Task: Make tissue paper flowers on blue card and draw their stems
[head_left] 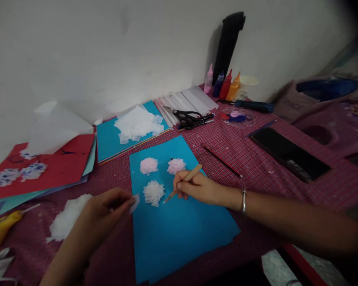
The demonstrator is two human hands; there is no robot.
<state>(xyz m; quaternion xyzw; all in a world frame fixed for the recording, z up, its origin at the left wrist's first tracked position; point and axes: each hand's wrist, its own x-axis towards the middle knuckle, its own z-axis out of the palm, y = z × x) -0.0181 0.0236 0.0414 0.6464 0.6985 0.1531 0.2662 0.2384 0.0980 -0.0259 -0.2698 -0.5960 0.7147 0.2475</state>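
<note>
My left hand (113,208) pinches a small piece of white tissue paper (135,203) just off the left edge of a blue sheet (179,242). In my right hand (193,186) is a pale wooden stick (193,173), its narrow tip pointing down at the sheet. That tip is beside a white tissue-paper puff (154,193). Farther up the sheet are two pinkish puffs, one at the left (149,166) and one at the right (176,165), partly behind my right hand. White tissue pieces (70,216) lie in a heap behind my left forearm.
Tissue squares (139,125) lie on blue paper at the back, near scissors (187,117). Paint bottles (226,85), a paint-smeared palette (237,116), a pencil (222,160) and a phone (289,153) are to the right. Left are red paper (74,155) and a yellow glue gun (2,228).
</note>
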